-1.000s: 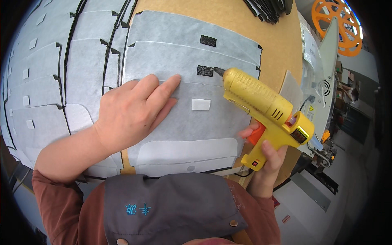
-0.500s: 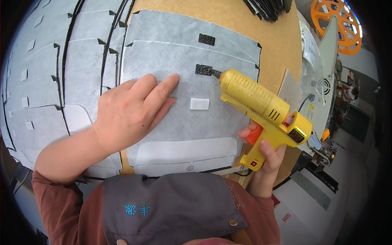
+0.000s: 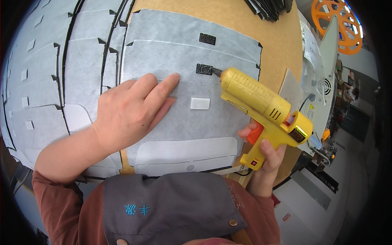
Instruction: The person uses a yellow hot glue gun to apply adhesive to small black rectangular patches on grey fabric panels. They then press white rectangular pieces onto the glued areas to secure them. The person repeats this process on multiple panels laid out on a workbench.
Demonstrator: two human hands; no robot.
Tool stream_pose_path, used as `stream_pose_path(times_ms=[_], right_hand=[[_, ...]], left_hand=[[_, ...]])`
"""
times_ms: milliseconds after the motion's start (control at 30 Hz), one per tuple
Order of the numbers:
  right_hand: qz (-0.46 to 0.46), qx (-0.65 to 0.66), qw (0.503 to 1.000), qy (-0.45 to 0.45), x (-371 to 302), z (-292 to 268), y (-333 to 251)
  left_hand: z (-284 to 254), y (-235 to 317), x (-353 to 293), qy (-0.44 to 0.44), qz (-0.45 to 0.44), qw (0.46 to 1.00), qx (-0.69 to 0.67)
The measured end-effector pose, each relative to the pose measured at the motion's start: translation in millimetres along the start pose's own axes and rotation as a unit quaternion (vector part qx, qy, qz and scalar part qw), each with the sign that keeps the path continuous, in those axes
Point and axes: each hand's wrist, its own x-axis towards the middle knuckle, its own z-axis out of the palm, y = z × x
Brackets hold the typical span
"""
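My right hand point(image 3: 270, 157) is wrapped round the grip of a yellow hot glue gun point(image 3: 257, 98), its fingers at the orange trigger. The gun's dark nozzle rests at the right end of a small black rectangular patch point(image 3: 203, 69) on a grey fabric sheet point(image 3: 175, 118). My left hand point(image 3: 132, 108) lies on the sheets to the left of that patch, fingers stretched out and holding nothing. Farther back, a second black patch point(image 3: 208, 39) sits on the overlapping sheet behind. Nearer me is a small white rectangular piece point(image 3: 200, 103).
Several overlapping grey sheets point(image 3: 34, 87) with small white pieces cover the left side. The tabletop point(image 3: 275, 38) is brown board. A stack of black pieces point(image 3: 268, 9) lies at the back. To the right stand a pale machine point(image 3: 322, 96) and an orange reel point(image 3: 337, 24).
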Motion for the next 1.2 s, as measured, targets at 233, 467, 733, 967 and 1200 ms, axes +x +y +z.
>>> stream_pose_path(times_ms=[233,467,733,967,1200], right_hand=[[-0.003,0.040,0.996,-0.073,-3.2,-13.7,6.0],[0.020,0.062,0.995,-0.082,8.5,-3.3,6.5],[0.019,0.014,0.996,-0.089,9.2,-2.8,5.9],[0.012,0.245,0.965,-0.089,-6.2,-42.0,24.0],[-0.010,0.464,0.885,0.024,-6.7,-128.7,58.1]], left_hand=[[0.7,0.2,0.2,0.001,-0.001,1.000,-0.002],[-0.5,0.8,0.2,0.017,0.001,1.000,0.005],[0.3,2.6,-0.4,0.019,-0.003,1.000,0.005],[-13.6,6.2,-0.7,-0.035,-0.079,0.992,-0.095],[-73.4,20.5,1.3,-0.137,-0.332,0.623,-0.695]])
